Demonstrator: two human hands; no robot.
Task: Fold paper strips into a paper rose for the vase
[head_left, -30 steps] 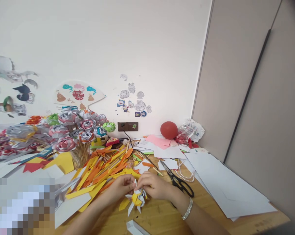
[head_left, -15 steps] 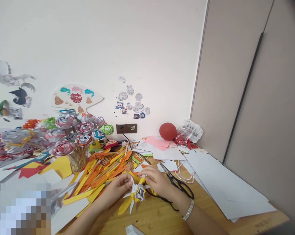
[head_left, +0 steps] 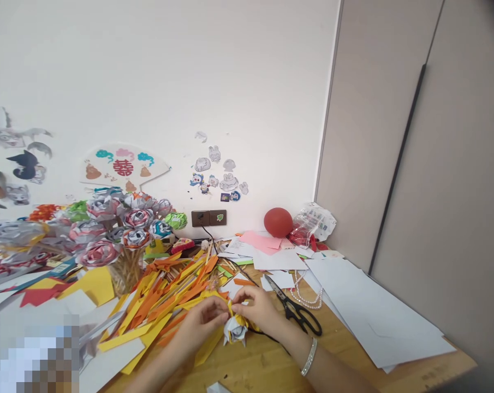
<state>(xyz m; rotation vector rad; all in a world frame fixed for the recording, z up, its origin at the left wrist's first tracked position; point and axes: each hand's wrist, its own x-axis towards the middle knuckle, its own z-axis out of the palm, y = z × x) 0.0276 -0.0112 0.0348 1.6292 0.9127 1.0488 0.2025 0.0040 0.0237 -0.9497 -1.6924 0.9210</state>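
Note:
Both my hands meet at a small paper flower (head_left: 236, 329) of folded white and yellow paper, just above the wooden table (head_left: 247, 371). My left hand (head_left: 208, 315) pinches the flower's upper left side between thumb and fingers. From the right, my right hand (head_left: 257, 310) pinches its yellow paper near the top. The white rosette faces me below my fingertips, with pointed white tips hanging down. Part of the flower is hidden behind my fingers. Black-handled scissors (head_left: 296, 311) lie open just right of my right hand.
Yellow and orange folded paper strips (head_left: 160, 289) are heaped on the left, before a bunch of paper flowers (head_left: 136, 221). White sheets (head_left: 365, 311) cover the right side. A red balloon (head_left: 278, 222), pearl beads (head_left: 306, 297) and a black cable (head_left: 210, 236) are near the wall.
My hands have drawn closer together above the flower. The flower has turned, its white rosette now hanging below my fingertips with the yellow paper gathered higher. The view has shifted slightly.

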